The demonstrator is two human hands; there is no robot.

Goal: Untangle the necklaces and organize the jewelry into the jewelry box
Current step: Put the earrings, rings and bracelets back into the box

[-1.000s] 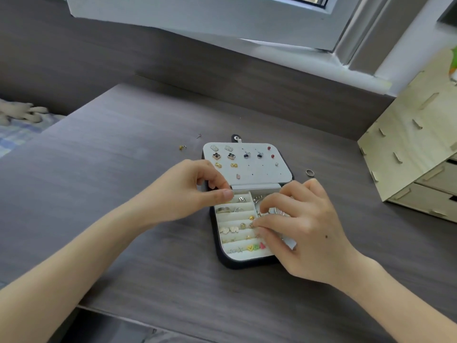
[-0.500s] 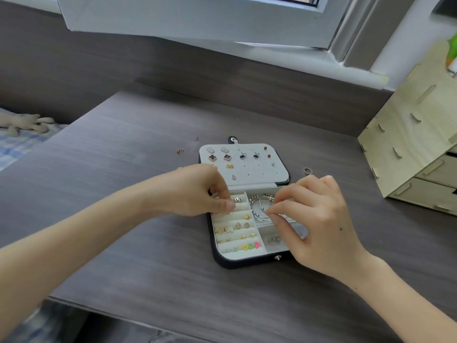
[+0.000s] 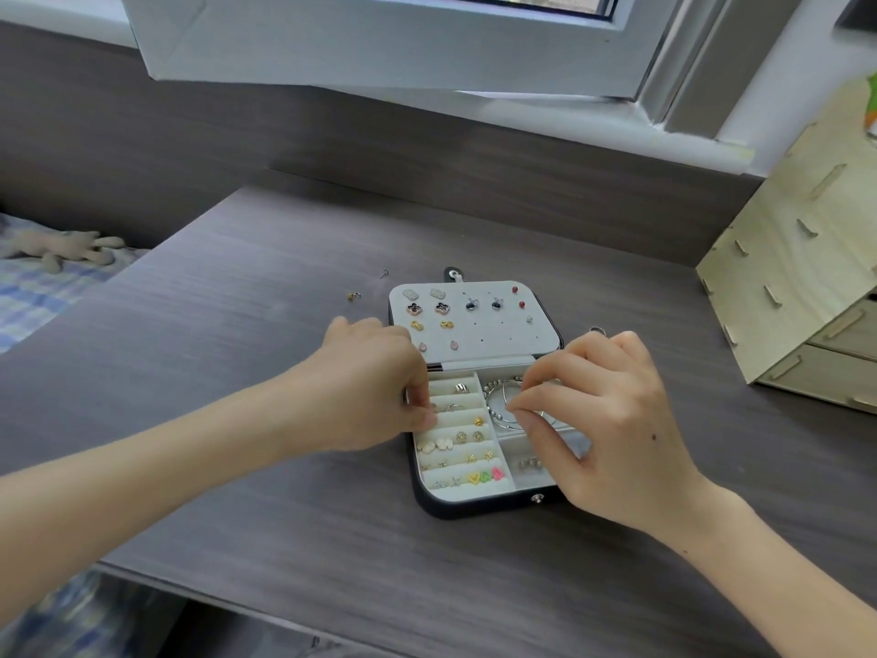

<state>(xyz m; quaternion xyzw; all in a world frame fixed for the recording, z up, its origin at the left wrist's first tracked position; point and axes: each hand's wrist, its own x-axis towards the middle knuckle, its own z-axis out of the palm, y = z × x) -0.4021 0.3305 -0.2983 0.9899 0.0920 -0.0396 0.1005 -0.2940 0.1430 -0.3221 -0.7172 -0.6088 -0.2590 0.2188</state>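
The open jewelry box [image 3: 479,508], dark outside and white inside, lies in the middle of the desk. Its lid panel [image 3: 498,334] carries several pairs of earrings. The ring rolls [image 3: 455,451] on the tray's left hold rings and small earrings. My left hand [image 3: 375,387] has its fingers curled at the tray's left edge and grips the box there. My right hand [image 3: 612,420] pinches a silver beaded bracelet [image 3: 498,401] between thumb and forefinger over the upper right compartment. A few small pieces [image 3: 529,464] lie in the lower right compartment.
Loose on the grey desk are a gold earring [image 3: 352,295], a small stud [image 3: 383,273] and a ring [image 3: 598,331]. A wooden drawer unit [image 3: 797,277] stands at the right. An open window sash [image 3: 379,40] hangs overhead. A bed with a plush toy [image 3: 61,246] is at the left.
My right hand has drawn back from the ring rolls to the right-hand compartments, uncovering the bracelets and the lower right compartment. My left hand has stayed at the box's left edge.
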